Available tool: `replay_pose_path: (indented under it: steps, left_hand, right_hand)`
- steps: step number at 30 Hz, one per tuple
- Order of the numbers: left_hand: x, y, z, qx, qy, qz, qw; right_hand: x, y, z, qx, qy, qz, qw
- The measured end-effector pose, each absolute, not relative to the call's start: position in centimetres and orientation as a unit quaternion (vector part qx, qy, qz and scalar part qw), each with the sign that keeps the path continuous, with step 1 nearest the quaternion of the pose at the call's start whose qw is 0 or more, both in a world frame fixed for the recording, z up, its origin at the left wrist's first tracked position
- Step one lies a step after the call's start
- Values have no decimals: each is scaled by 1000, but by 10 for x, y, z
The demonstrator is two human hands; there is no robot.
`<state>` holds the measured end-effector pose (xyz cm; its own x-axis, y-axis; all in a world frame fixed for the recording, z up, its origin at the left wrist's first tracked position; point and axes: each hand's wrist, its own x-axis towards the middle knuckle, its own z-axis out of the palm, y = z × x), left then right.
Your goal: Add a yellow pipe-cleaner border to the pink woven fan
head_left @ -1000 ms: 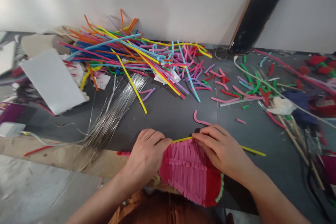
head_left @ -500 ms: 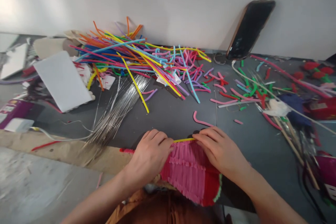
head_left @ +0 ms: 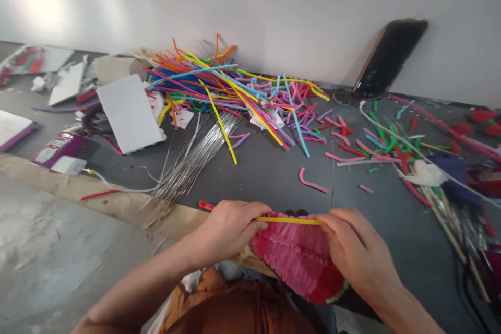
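Note:
A yellow pipe cleaner (head_left: 291, 221) stretches between my two hands along the upper edge of a pink and red piece made of pipe cleaners (head_left: 301, 255). My left hand (head_left: 237, 227) pinches its left end, and my right hand (head_left: 354, 242) pinches its right end. The pink piece has ridged rows, a red section at the lower right and a pale green rim there. Part of it lies behind my right fingers. To the left of my left hand, a red fuzzy tip (head_left: 206, 205) pokes out.
A pile of coloured pipe cleaners (head_left: 219, 83) lies against the wall, with thin metal wires (head_left: 195, 159) before it. A phone (head_left: 389, 60) leans on the wall at the right. Cut pink pieces (head_left: 313, 182), a white card (head_left: 127, 115) and a cable (head_left: 410, 143) lie about.
The view has swung left, so things appear further right. The yellow pipe cleaner shows more of its length between my hands, which now pinch it further apart.

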<state>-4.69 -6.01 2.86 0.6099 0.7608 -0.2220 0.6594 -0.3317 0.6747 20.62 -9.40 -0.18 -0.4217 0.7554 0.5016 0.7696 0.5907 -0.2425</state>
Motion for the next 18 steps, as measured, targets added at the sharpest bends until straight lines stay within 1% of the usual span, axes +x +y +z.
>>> replay_pose_path:
  steps: [2, 6, 9, 14, 18]
  left_hand:
    - [-45, -61, 34, 821, 429, 70, 371]
    - [-40, -63, 40, 855, 401, 114, 307]
    - [-39, -65, 43, 876, 384, 126, 264]
    - [-41, -67, 42, 909, 355, 72, 206]
    - [-40, -66, 34, 902, 363, 41, 228]
  right_hand:
    - [210, -98, 4, -454, -843, -12, 289]
    - [215, -99, 12, -469, -848, 20, 246]
    - [218, -100, 13, -493, -830, 62, 252]
    - [218, -108, 7, -513, -812, 82, 266]
    - [213, -105, 6, -507, -822, 69, 251]
